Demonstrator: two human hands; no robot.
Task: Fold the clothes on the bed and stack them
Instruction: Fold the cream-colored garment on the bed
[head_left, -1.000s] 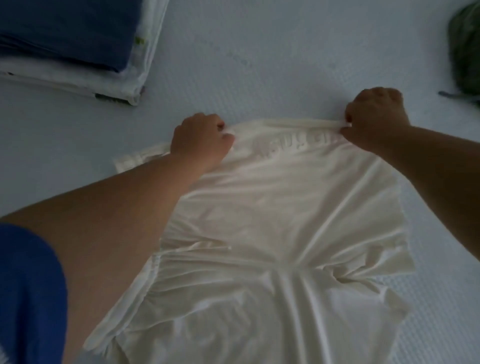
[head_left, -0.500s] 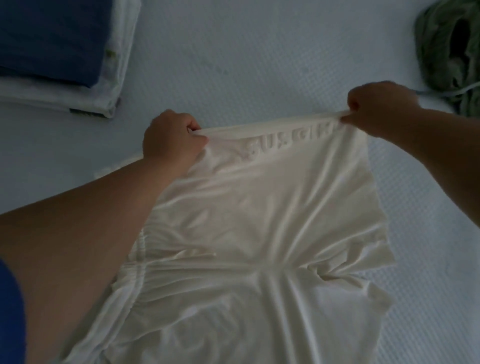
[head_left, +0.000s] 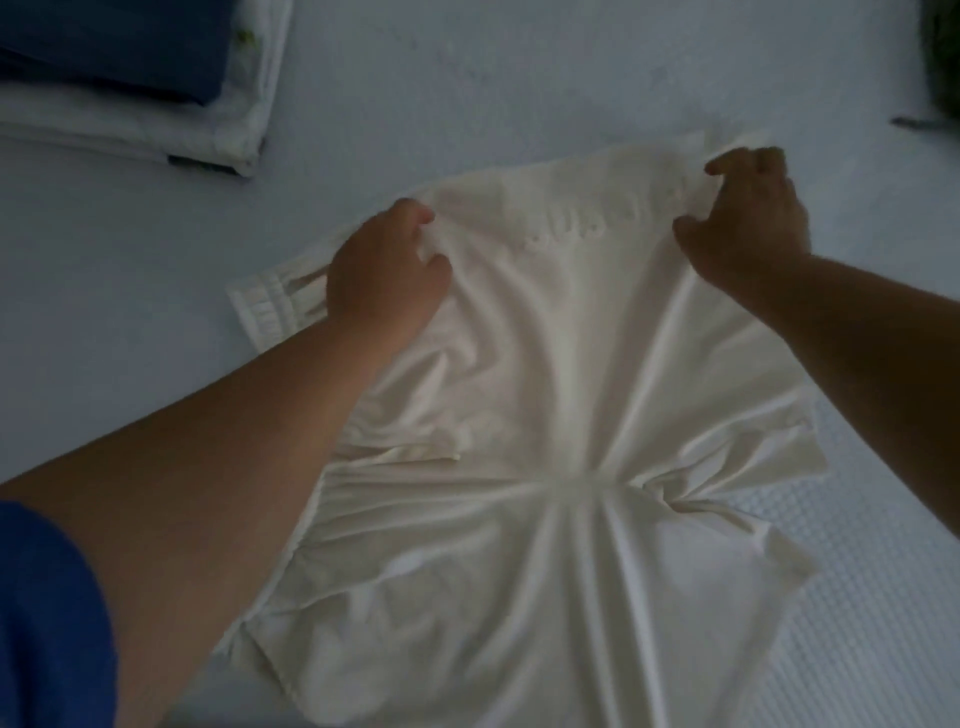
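Note:
A cream white garment (head_left: 545, 415) with raised lettering near its far edge lies spread on the bed, bunched into creases at its middle. My left hand (head_left: 384, 270) grips the cloth at the far left of that edge, fingers curled into the fabric. At the far right corner my right hand (head_left: 748, 218) pinches the cloth between thumb and fingers. A ribbed band of the garment sticks out to the left of my left hand.
A stack of folded clothes (head_left: 130, 88), dark blue on top of white, sits at the far left on the pale bed sheet (head_left: 519, 73). A dark green garment (head_left: 943, 57) lies at the far right edge.
Both hands have carried the garment's far edge away from me and set it lower on the bed. The right hand's fingers have loosened from a fist to a pinch.

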